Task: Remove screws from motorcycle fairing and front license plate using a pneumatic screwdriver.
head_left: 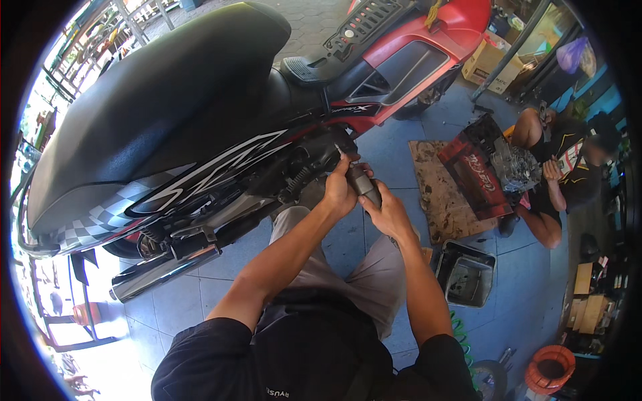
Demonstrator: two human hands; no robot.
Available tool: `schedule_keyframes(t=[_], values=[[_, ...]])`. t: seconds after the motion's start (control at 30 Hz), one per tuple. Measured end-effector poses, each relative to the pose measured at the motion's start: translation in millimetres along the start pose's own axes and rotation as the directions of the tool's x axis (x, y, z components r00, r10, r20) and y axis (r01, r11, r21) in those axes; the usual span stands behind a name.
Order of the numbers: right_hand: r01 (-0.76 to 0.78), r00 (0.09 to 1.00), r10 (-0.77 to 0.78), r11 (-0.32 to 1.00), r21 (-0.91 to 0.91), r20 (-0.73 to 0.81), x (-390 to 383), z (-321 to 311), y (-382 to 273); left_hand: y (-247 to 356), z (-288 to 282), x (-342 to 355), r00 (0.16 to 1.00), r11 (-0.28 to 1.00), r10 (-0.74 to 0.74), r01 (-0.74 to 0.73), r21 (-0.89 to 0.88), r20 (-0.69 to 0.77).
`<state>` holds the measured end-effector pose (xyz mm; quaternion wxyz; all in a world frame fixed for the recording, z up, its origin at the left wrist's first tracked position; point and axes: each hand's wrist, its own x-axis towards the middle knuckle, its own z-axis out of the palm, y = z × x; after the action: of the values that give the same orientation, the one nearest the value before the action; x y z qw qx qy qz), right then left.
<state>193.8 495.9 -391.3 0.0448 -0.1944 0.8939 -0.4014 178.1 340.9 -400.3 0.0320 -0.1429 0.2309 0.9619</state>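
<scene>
Beside a black and red scooter (180,100), both of my hands are on a dark grey cylindrical piece (362,182) whose exact kind I cannot make out. My left hand (340,190) grips its upper end, the fingertips close to the dark parts under the scooter's side panel. Lower down, my right hand (390,215) is wrapped round the other end, thumb along the side. A small bright metal bit shows by my left fingertips. What lies behind the fingers is hidden.
At right, another person (568,160) sits by a red crate (471,170) bearing a metal engine part (515,167), beside stained cardboard (428,194). A black tray (468,274) stands near my right leg. Farther off are a green coiled hose (461,331) and an orange coil (550,369).
</scene>
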Motion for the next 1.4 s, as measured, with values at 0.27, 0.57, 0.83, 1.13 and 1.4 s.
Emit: schedule_keyframes(t=[0.27,0.57,0.83,1.13,1.4], values=[[-0.14,0.989,0.138,0.99,0.034,0.05,23.6,-0.3,-28.2,12.3,-4.6,25.3,0.996,0.999,0.011,-0.015,-0.049,-0.087],[-0.217,0.963,0.222,0.975,-0.051,0.151,63.0,-11.9,-57.0,38.2,0.6,55.4,0.977,0.985,0.172,-0.17,0.026,-0.13],[-0.181,0.972,0.182,0.983,-0.024,0.147,72.4,-1.0,-44.9,44.2,-2.9,60.5,0.976,0.989,0.151,-0.15,0.018,-0.155],[-0.101,0.993,0.11,0.977,-0.188,0.037,75.3,5.5,-52.3,50.3,-26.4,72.5,0.993,0.978,0.117,-0.11,-0.176,0.032],[-0.087,0.989,0.104,0.985,-0.151,0.107,71.8,0.5,-51.9,56.9,-24.7,84.4,0.973,0.955,0.19,-0.214,-0.206,-0.129]])
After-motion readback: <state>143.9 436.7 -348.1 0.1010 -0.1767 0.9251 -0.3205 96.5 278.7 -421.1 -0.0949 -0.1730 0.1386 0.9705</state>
